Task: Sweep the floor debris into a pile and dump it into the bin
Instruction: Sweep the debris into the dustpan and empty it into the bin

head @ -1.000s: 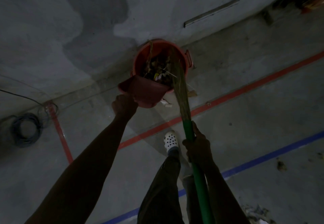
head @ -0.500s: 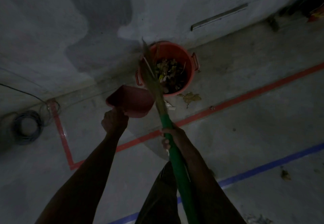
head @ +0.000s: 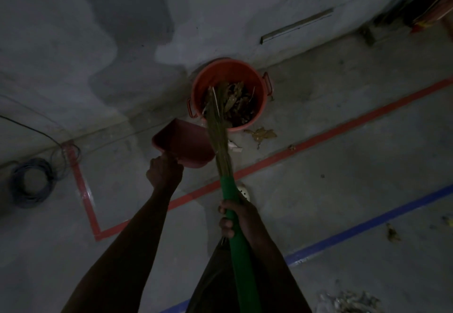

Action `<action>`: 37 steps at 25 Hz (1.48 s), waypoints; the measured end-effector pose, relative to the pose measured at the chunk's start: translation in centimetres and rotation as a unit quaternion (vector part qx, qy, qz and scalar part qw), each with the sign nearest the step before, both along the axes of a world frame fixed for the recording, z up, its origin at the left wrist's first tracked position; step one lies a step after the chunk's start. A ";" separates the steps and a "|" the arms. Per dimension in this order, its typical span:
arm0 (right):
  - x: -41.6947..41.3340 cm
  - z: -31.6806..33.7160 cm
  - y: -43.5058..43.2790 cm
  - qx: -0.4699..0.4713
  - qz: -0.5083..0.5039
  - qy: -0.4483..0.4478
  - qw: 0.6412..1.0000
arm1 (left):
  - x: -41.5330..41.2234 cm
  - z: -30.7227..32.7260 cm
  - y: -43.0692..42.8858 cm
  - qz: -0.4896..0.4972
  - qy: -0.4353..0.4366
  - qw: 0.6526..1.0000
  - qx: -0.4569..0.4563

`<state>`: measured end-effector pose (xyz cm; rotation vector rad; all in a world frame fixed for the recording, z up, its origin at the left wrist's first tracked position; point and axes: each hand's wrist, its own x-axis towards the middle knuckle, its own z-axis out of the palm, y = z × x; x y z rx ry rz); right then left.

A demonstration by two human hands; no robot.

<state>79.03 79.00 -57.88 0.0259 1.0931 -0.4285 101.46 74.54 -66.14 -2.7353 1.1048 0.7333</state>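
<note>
Near one bin [head: 229, 70]: left hand [head: 164, 173] grips one dustpan [head: 186, 146], right hand [head: 245, 214] grips one broom [head: 228, 190]

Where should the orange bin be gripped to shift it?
Probably by its two loop handles at the rim: the right handle and the left handle. Come in from the two sides; the orange bin backs onto the wall, and its open top holds dry leaves and the broom bristles. The left hand grips the dustpan, the right hand the broom.
</note>
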 end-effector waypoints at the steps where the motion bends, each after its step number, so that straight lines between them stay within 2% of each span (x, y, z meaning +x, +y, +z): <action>1: -0.3 0.1 0.6 -0.003 -0.008 0.010 1.000 | -0.1 0.3 0.5 -0.006 -0.001 1.000 -0.003; 9: -2.4 1.8 8.5 -0.077 -0.012 0.088 0.993 | -0.7 1.4 9.6 -0.039 0.000 0.999 -0.002; 11: -1.4 1.6 10.8 -0.086 0.022 0.092 0.992 | 0.2 0.8 11.8 -0.038 0.002 0.999 -0.011; 14: 0.9 -0.2 13.7 -0.091 0.126 0.090 0.984 | 2.6 -1.2 13.9 -0.031 -0.017 0.999 -0.003; 16: 2.6 -3.1 14.8 -0.124 0.233 0.134 0.955 | 4.9 -3.0 14.7 -0.037 -0.038 0.999 0.009; 19: 5.0 -6.4 14.0 -0.208 0.376 0.252 0.867 | 8.2 -6.2 15.3 -0.060 -0.063 0.996 0.032; 24: 7.0 -7.7 11.8 -0.252 0.358 0.339 0.833 | 11.9 -8.0 15.5 -0.074 -0.063 0.995 0.024; 29: 10.7 -2.1 13.8 -0.268 0.312 0.316 0.855 | 11.9 -3.5 15.3 -0.044 -0.008 0.999 0.011; 34: 12.7 -3.8 12.0 -0.261 0.350 0.312 0.844 | 11.9 -2.8 15.3 -0.069 0.002 0.998 0.008; 37: 10.8 -5.3 10.7 -0.246 0.324 0.371 0.835 | 12.1 -4.2 15.2 -0.082 -0.004 0.996 0.021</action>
